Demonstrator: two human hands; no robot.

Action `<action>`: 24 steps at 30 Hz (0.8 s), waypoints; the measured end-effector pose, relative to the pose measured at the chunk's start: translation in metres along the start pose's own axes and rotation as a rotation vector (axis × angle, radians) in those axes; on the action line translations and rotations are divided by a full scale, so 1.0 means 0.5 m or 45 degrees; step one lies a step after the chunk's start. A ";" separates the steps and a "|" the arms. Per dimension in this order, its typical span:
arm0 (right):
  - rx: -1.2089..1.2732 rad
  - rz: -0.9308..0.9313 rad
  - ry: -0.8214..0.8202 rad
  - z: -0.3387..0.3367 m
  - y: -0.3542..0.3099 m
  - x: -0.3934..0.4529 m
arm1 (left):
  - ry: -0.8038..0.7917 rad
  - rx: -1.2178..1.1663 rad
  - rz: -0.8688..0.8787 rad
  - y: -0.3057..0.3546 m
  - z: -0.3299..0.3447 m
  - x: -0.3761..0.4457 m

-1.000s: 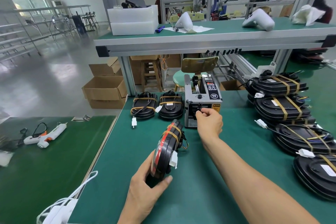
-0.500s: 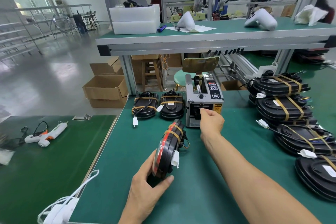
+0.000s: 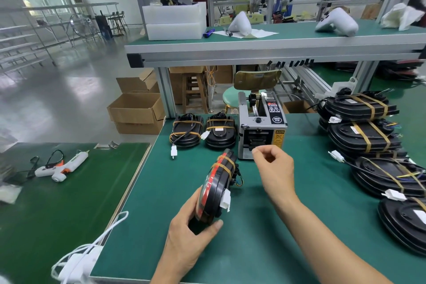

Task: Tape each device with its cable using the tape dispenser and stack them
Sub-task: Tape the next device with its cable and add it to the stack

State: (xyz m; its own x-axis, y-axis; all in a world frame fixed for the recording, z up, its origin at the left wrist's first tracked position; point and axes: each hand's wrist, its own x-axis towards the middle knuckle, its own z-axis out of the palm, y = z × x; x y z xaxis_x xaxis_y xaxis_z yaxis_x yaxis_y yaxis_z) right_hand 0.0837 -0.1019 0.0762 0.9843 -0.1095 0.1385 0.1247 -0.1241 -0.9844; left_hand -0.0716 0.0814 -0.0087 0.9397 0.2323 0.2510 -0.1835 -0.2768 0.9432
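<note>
Two taped devices (image 3: 186, 131) at worktop (image 3: 276, 226) rear. Left hand (image 3: 191, 235) gripping device (image 3: 216, 188) on edge, mid-worktop. Right hand (image 3: 274, 166) just before dispenser (image 3: 261, 129), fingertips pinched; tape not discernible. Taped stack (image 3: 362, 127) far right.

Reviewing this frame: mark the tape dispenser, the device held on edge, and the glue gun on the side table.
tape dispenser (image 3: 262, 132): head view, on its grey front face above the outlet.
device (image 3: 219, 188): head view, on its black rim, gripped by the left hand.
glue gun (image 3: 62, 165): head view, on its white body.
</note>
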 end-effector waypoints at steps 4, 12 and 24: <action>-0.180 -0.433 -0.244 -0.042 -0.050 -0.080 | 0.002 0.004 0.003 0.004 0.002 0.000; -0.472 -0.834 -0.388 -0.022 -0.068 -0.116 | -0.010 0.048 0.010 0.014 0.003 -0.003; -0.537 -0.864 -0.319 -0.011 -0.056 -0.118 | 0.010 0.036 -0.012 0.015 0.004 -0.001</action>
State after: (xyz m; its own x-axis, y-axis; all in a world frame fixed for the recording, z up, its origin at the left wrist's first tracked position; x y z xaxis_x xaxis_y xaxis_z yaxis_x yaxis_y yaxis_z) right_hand 0.0215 -0.0972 0.0961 0.7171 0.3383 0.6093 0.6922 -0.4477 -0.5661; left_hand -0.0731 0.0774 -0.0020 0.9391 0.2421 0.2438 -0.1661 -0.3010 0.9390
